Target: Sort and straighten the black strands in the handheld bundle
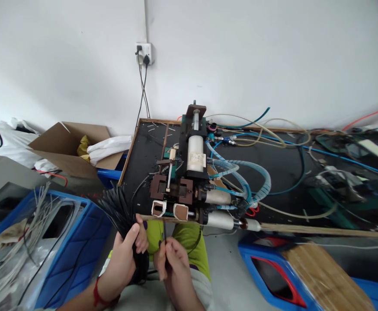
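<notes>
Bundle (119,211) of black wires is clamped in the left hand (124,255), whose grip is closed round its lower end. It is held off the worktop (143,147), just below the near edge and close to the near left corner. The strands fan up and to the left from the fist.

Right hand (172,263) lies just beside the left, thumb and forefinger pinched shut on a single wire (164,231). That wire's long axis runs near upright, its free end pointing at the near edge, directly below the machine (189,172). The right hand is the nearer of the two to the machine's front blocks (180,211). Only the worktop's wooden lip lies between the wire tip and those blocks.

Hoses (250,177) loop off the machine's right side, clear of both hands. Left of the person, a blue crate (78,242) holds white wires (30,224). A second crate (260,263) with a board (325,276) stands on the right. A box (65,147) sits beyond the worktop's left edge, and a socket (143,52) is on the wall.
</notes>
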